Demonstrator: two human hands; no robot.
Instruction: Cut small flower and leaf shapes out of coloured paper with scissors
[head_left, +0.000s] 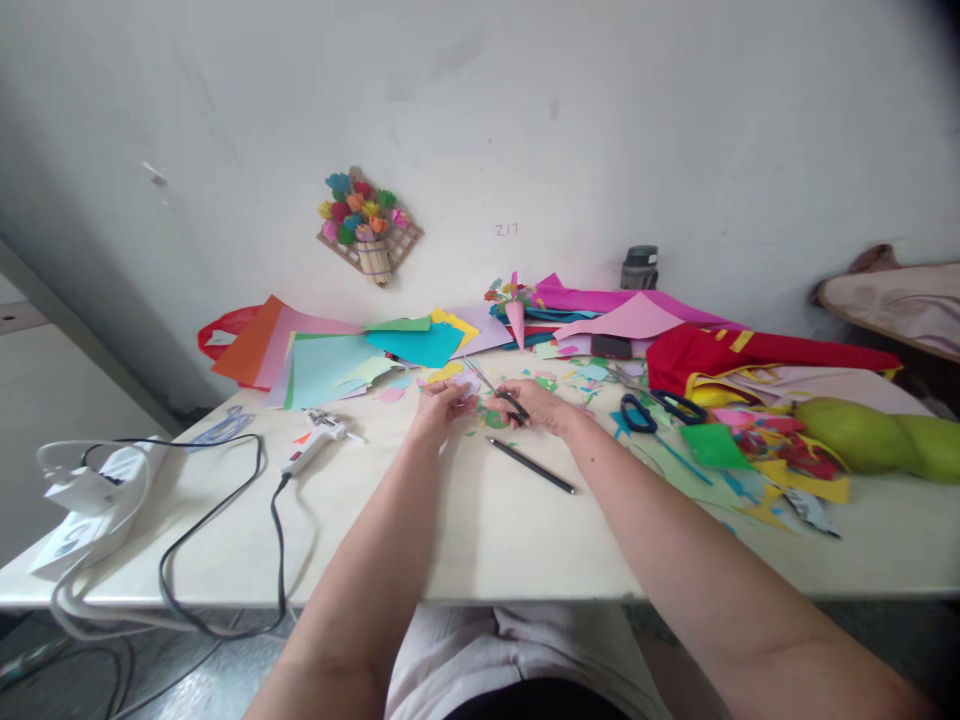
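In the head view my right hand is closed around the black handles of a pair of scissors, whose thin blades point up and to the left. My left hand is pinched on a small piece of pale purple paper, just left of the blades. Whether the blades touch the paper I cannot tell. Below the hands lies a black pen, slanting down to the right. Small coloured paper scraps are scattered around and beneath both hands.
A glue gun with a black cord lies left, near a white power strip. Coloured paper sheets line the back. Right are blue-handled scissors, red cloth and a green object. A paper cone holds small flowers.
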